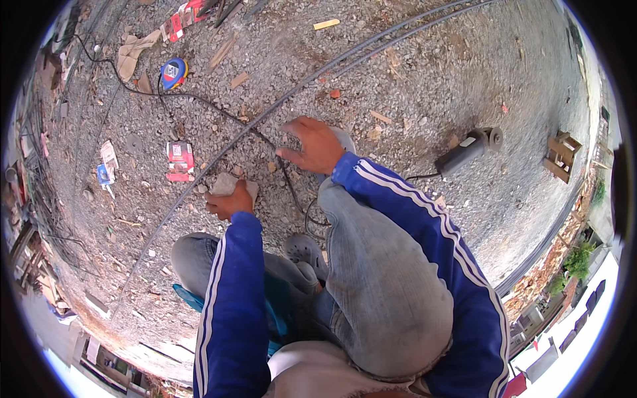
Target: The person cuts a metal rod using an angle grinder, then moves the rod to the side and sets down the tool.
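Observation:
My left hand (232,201) is closed over a pale grey stone (225,182) that lies on the gravel beside a long steel bar (199,178). The palm hides part of the stone. To the right, my right hand (312,146) hovers past my knee with thumb and fingers curved apart, and nothing shows between them. A black cable (286,174) runs over the ground just below its fingertips. The steel bar crosses under that cable and bends away to the upper right, with a second bar (398,36) alongside it there.
A dark angle grinder (464,151) lies at the right, its cord trailing toward me. A blue and yellow tape measure (174,73) sits at upper left. Nearby are a red and white box (179,161), wood scraps (239,80) and, far right, a small wooden piece (562,156).

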Motion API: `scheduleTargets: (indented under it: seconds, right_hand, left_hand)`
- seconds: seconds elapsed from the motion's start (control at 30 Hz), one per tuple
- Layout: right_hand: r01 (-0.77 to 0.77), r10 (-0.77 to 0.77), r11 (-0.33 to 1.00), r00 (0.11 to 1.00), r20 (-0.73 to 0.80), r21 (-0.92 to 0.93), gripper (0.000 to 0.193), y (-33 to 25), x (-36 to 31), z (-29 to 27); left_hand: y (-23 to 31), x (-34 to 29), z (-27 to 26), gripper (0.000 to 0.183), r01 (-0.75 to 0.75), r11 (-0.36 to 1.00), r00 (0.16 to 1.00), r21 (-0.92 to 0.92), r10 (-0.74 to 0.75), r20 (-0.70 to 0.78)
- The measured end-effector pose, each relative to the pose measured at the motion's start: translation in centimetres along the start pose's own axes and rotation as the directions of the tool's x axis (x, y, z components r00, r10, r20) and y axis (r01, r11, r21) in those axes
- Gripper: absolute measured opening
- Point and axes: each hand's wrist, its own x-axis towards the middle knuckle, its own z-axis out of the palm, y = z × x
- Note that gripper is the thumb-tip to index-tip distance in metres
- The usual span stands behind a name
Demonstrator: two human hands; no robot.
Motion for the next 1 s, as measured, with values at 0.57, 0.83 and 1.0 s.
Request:
scheduleTargets:
  seconds: [0.57, 0.83, 1.0]
  right_hand:
    - [-0.367, 0.477, 0.849, 0.842, -0.251, 0.380, 0.079, 0.3, -2.6, -4.6]
    - [-0.324, 0.421, 0.899, 0.825, -0.377, 0.295, 0.083, 0.1, -4.0, -7.3]
    - [-0.423, 0.499, 0.855, 0.829, -0.253, 0.298, 0.086, -0.5, -3.2, -8.0]
  left_hand:
    - [13.1, -10.6, -5.0, 0.078, -0.139, 0.596, 0.674, -0.791, 0.642, 0.365]
    - [11.8, -0.7, 0.0, 0.037, -0.877, 0.461, 0.480, 0.137, 0.857, 0.188]
    - [13.4, 1.3, -2.9, 0.034, -0.901, 0.418, 0.384, -0.114, 0.893, 0.237]
